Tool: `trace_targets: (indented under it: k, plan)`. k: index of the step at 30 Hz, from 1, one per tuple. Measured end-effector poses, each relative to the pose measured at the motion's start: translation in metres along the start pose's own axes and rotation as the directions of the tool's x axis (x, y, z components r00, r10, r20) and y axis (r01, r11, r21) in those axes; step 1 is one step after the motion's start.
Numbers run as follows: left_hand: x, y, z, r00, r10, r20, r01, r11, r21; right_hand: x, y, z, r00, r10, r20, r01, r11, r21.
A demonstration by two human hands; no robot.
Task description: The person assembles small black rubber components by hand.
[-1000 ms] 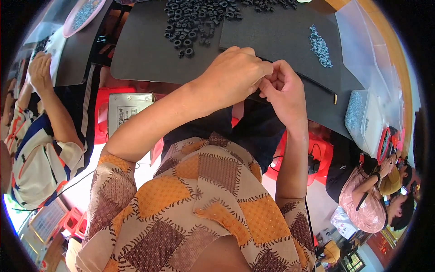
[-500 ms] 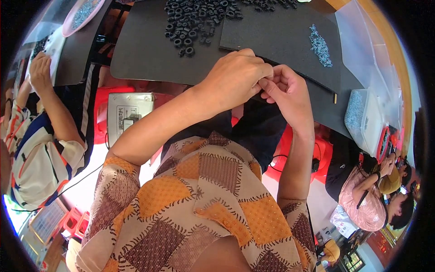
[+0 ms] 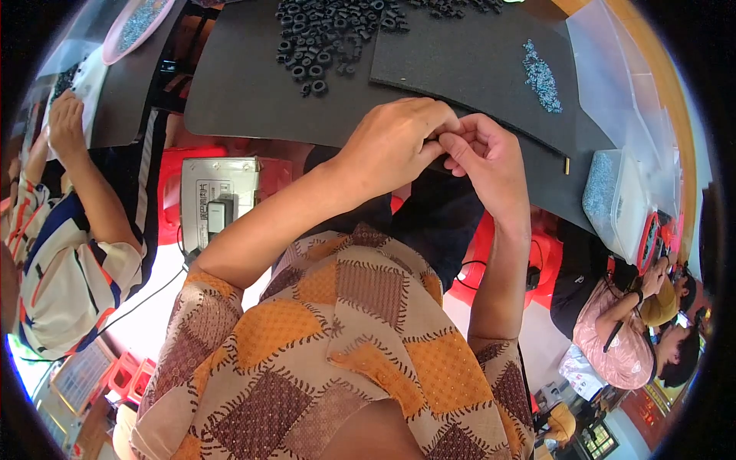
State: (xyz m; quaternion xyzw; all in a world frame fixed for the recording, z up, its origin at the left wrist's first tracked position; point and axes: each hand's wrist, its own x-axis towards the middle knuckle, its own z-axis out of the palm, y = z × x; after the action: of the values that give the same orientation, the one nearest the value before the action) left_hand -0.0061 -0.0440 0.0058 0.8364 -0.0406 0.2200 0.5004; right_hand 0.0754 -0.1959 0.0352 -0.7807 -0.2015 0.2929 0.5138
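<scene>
Just off the near edge of the dark table (image 3: 245,100), my two hands meet fingertip to fingertip. My left hand (image 3: 395,142) is closed, its thumb and fingers pinched together toward the right. My right hand (image 3: 489,161) is also closed, with the thumb pressed against the index finger beside the left fingertips. Whatever they hold is hidden or too small to make out. Beyond them lies a dark flat board (image 3: 460,65), with a heap of small black rings (image 3: 326,38) at its left and a small pile of bluish metal pieces (image 3: 541,80) on its right part.
At right stands a clear plastic tub (image 3: 613,203) of similar small pieces. A short brass-coloured pin (image 3: 566,166) lies by the board's edge. A pink tray (image 3: 136,31) is at far left, near a co-worker's hand (image 3: 67,123). A box (image 3: 218,195) sits left of my arm.
My left hand has dropped slightly toward me and its wrist has turned a little. The right hand stays nearly in place. At left, the co-worker's hand has shifted slightly.
</scene>
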Motion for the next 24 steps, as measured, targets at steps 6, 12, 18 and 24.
trace_targets:
  k: [6, 12, 18, 24]
  plan:
    - [-0.002, -0.001, 0.004, 0.999, 0.042, -0.012, -0.040, 0.990, 0.134, -0.001, 0.007, -0.002, 1.000, -0.013, -0.006, 0.013, 1.000, 0.004]
    - [-0.002, 0.000, 0.012, 0.996, 0.072, -0.058, -0.066, 0.992, 0.109, -0.011, 0.007, -0.004, 0.998, -0.028, -0.054, 0.024, 0.998, -0.066]
    - [0.002, 0.000, 0.013, 0.998, 0.062, -0.017, -0.061, 0.996, 0.066, -0.013, 0.006, -0.002, 0.995, -0.049, -0.091, 0.045, 0.998, -0.044]
    - [0.001, -0.006, 0.016, 0.995, 0.095, -0.015, -0.094, 0.994, 0.063, -0.012, 0.008, -0.002, 0.990, -0.095, -0.100, 0.080, 0.986, -0.144]
